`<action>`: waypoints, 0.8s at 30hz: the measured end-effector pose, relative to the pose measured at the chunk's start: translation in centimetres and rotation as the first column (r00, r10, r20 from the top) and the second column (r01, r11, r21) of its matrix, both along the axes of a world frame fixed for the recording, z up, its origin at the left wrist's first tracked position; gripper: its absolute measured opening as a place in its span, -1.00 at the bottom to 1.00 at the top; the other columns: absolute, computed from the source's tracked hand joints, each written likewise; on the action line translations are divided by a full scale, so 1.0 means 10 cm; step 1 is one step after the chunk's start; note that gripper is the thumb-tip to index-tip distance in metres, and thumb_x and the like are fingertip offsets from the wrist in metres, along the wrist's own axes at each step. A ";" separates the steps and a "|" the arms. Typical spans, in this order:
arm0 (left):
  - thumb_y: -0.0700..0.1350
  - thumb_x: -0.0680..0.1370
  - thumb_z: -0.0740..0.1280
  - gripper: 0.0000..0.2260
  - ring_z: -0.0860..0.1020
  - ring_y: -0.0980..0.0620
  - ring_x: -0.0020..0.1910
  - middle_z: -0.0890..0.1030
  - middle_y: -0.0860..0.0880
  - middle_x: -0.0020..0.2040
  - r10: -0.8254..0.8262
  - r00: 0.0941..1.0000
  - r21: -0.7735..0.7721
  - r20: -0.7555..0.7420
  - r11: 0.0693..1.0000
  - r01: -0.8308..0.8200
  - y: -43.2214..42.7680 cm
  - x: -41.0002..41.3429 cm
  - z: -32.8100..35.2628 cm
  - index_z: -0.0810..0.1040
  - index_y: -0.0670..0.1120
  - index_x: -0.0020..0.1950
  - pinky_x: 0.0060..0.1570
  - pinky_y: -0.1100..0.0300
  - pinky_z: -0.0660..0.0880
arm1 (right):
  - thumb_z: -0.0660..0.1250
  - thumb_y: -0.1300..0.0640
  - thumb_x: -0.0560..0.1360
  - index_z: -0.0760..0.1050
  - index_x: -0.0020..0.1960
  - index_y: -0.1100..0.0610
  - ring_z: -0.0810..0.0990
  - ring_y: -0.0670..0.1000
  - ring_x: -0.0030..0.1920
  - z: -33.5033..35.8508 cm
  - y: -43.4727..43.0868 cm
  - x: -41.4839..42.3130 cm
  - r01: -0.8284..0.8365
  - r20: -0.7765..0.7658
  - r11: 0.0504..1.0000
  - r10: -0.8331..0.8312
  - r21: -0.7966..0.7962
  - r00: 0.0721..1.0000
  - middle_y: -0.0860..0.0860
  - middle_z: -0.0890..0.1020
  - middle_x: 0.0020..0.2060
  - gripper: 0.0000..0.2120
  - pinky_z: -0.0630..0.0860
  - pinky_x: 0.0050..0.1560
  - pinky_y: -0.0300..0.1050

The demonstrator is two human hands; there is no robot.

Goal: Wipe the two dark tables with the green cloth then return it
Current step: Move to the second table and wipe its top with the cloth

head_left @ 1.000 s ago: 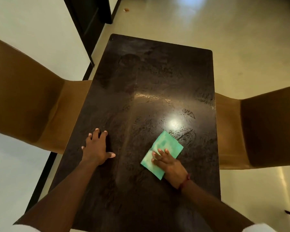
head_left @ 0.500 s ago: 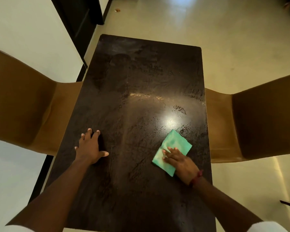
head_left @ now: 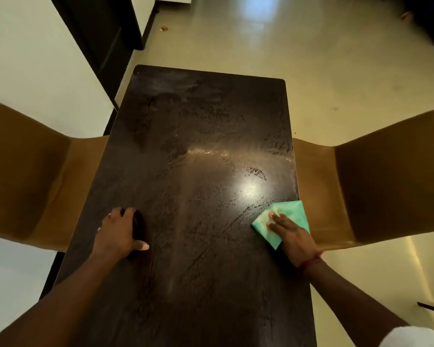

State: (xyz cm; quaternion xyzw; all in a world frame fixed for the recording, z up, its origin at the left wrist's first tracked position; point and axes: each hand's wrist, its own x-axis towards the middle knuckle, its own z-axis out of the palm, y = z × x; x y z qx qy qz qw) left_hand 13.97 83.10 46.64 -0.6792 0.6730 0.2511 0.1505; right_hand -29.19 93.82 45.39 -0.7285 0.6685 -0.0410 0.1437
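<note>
Nearest the camera, two bare forearms reach out over the dark surface (head_left: 196, 151), a white sleeve (head_left: 411, 336) showing at the right arm's lower edge. The left hand (head_left: 117, 234) rests palm down on the surface near its left edge, fingers spread and flat with the thumb pointing right; it holds nothing. The right hand (head_left: 292, 232), with a red thread band (head_left: 311, 259) at the wrist, lies flat and open on the green cloth (head_left: 290, 212), fingers extended and pressing it down rather than gripping it. The green cloth lies flat against the surface at its right edge, and its far right corner appears to reach just over that edge. Part of the cloth is hidden under the hand.

The surface is a long dark rectangle running away from the camera, streaked with smears and curved wipe marks, with a bright glare spot just beyond the cloth. A brown chair (head_left: 30, 176) is tucked against the left side and another brown chair (head_left: 386, 176) against the right side, both seats meeting the edges.

Farther off, a pale glossy floor (head_left: 336, 58) spreads past the far end, a white wall (head_left: 28, 58) stands at the left, and a dark doorway or panel (head_left: 103, 28) lies beside it.
</note>
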 end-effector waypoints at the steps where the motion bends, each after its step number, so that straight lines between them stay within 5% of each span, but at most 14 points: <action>1: 0.18 0.18 0.63 0.10 0.11 -0.30 0.50 0.06 -0.20 0.56 -0.013 1.000 0.002 -0.004 1.000 0.013 -0.04 0.00 0.01 0.10 0.01 0.56 0.35 -0.34 0.29 | 0.39 0.41 0.33 0.54 0.20 0.11 0.45 0.18 0.31 0.02 -0.12 -0.02 0.090 -0.006 0.996 -0.089 0.015 0.996 0.09 0.48 0.32 -0.52 0.51 0.13 0.13; 4: 0.22 0.13 0.64 0.17 -0.04 -0.30 0.54 -0.09 -0.17 0.59 -0.044 0.998 0.004 -0.047 0.999 0.044 -0.19 0.06 -0.02 0.03 0.14 0.57 0.37 -0.41 0.20 | 0.27 0.38 0.43 0.54 0.20 0.15 0.45 0.14 0.31 0.01 -0.49 0.11 0.365 0.002 0.931 -0.365 0.006 0.931 0.07 0.44 0.35 -0.62 0.42 0.22 0.04; 8: 0.30 0.11 0.60 0.15 -0.06 -0.31 0.54 -0.07 -0.19 0.59 0.003 0.996 0.022 -0.084 1.000 -0.001 -0.33 0.11 -0.13 0.06 0.21 0.56 0.39 -0.41 0.15 | 0.25 0.43 0.40 0.55 0.10 0.24 0.54 0.28 0.09 -0.02 -0.85 0.47 0.706 0.080 0.708 -0.704 -0.007 0.706 0.26 0.57 0.13 -0.69 0.48 0.08 0.09; 9: 0.26 0.12 0.62 0.14 -0.06 -0.32 0.54 -0.06 -0.18 0.59 0.027 0.996 0.015 -0.082 1.000 -0.025 -0.35 0.11 -0.16 0.08 0.20 0.56 0.39 -0.41 0.15 | 0.25 0.43 0.40 0.54 0.10 0.24 0.52 0.32 0.11 -0.03 -0.90 0.60 0.711 0.077 0.703 -0.709 -0.005 0.701 0.28 0.55 0.12 -0.69 0.47 0.13 0.13; 12: 0.23 0.14 0.62 0.12 -0.08 -0.31 0.55 -0.06 -0.17 0.59 0.023 0.998 0.031 -0.063 0.999 -0.021 -0.36 0.10 -0.17 0.06 0.19 0.56 0.39 -0.41 0.14 | 0.25 0.43 0.39 0.45 0.27 0.20 0.29 0.38 0.35 -0.09 -0.85 0.94 0.399 0.008 0.917 -0.399 0.012 0.917 0.27 0.39 0.34 -0.54 0.25 0.37 0.26; 16: 0.20 0.22 0.60 0.08 -0.14 -0.28 0.55 -0.13 -0.12 0.60 0.051 0.995 0.030 -0.081 0.998 -0.048 -0.30 0.08 -0.13 0.01 0.21 0.57 0.37 -0.45 0.13 | 0.20 0.30 0.52 0.23 0.46 0.08 0.12 0.20 0.48 0.00 -0.87 0.41 -0.006 -0.080 0.996 0.013 0.089 0.997 0.12 0.18 0.48 -0.48 0.16 0.42 0.08; 21: 0.09 0.29 0.60 0.02 -0.16 -0.24 0.56 -0.17 -0.05 0.60 0.099 0.992 0.038 -0.072 0.995 -0.097 -0.25 -0.01 -0.05 0.00 0.22 0.57 0.35 -0.47 0.12 | 0.36 0.27 0.41 0.49 0.22 0.23 0.47 0.26 0.23 0.05 -1.31 0.22 0.490 -0.011 0.871 -0.490 0.023 0.872 0.25 0.49 0.27 -0.62 0.44 0.19 0.14; 24: 0.06 0.29 0.60 0.02 -0.16 -0.23 0.56 -0.18 -0.04 0.60 0.118 0.990 0.039 -0.077 0.993 -0.115 -0.25 -0.04 -0.02 0.02 0.23 0.56 0.35 -0.48 0.11 | 0.25 0.33 0.43 0.47 0.23 0.22 0.41 0.34 0.23 -0.09 -1.47 0.77 0.481 -0.079 0.877 -0.479 -0.001 0.874 0.30 0.47 0.26 -0.64 0.38 0.24 0.19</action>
